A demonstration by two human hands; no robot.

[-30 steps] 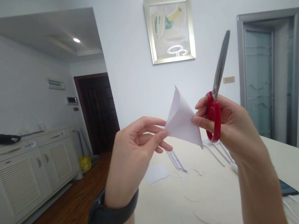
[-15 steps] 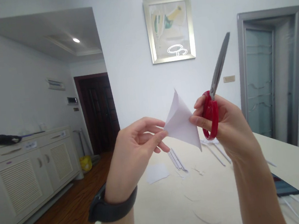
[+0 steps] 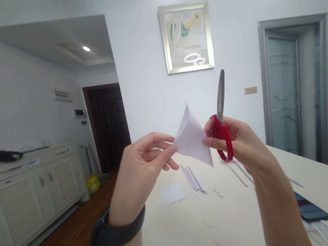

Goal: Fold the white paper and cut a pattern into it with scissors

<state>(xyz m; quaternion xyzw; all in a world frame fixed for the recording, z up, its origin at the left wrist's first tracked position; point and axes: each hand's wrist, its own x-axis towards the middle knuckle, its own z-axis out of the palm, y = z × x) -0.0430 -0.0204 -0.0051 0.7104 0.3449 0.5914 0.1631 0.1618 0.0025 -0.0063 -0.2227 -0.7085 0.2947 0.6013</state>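
A folded white paper triangle is held up in front of me between both hands. My left hand, with a dark band on the wrist, pinches its left corner between thumb and forefinger. My right hand pinches the paper's right edge and also grips red-handled scissors, whose closed grey blades point up.
A cream table below carries paper strips, a white paper piece, small scraps and curved offcuts. A dark phone with a white cable lies at the right. A white cabinet stands at left, doors behind.
Both hands and the paper shifted slightly left and lower in view. The scissors swung from leaning right to nearly upright. The grips on the paper are unchanged.
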